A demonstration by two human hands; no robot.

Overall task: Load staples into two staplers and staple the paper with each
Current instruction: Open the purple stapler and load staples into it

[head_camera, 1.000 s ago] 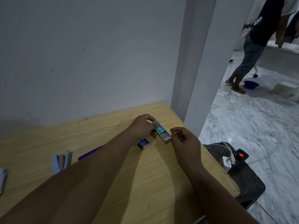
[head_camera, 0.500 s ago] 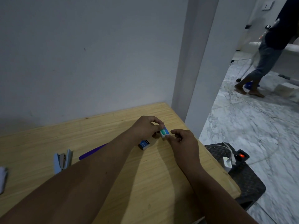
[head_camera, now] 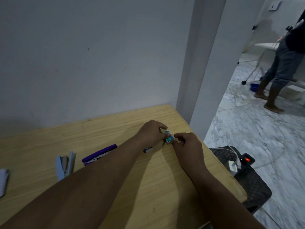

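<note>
A small teal staple box (head_camera: 169,139) rests near the far right of the wooden table (head_camera: 125,192). My left hand (head_camera: 151,132) pinches its far end, and my right hand (head_camera: 187,143) touches its near end with the fingertips. A second, blue staple box (head_camera: 148,149) lies just behind my left forearm, partly hidden. A purple stapler (head_camera: 99,154) lies on its side further left. A pale blue stapler (head_camera: 65,165) sits opened to the left of it. White paper (head_camera: 3,180) shows at the left edge.
A grey wall and a pillar (head_camera: 203,66) stand behind the table. Right of the table, a black stool (head_camera: 254,187) holds a white charger and a power strip with a red light. A person (head_camera: 280,66) stands on the marble floor at the far right.
The box's drawer, pulled out one second ago, has been pushed back in. My right hand has come in against the box, and the person in the background has walked right.
</note>
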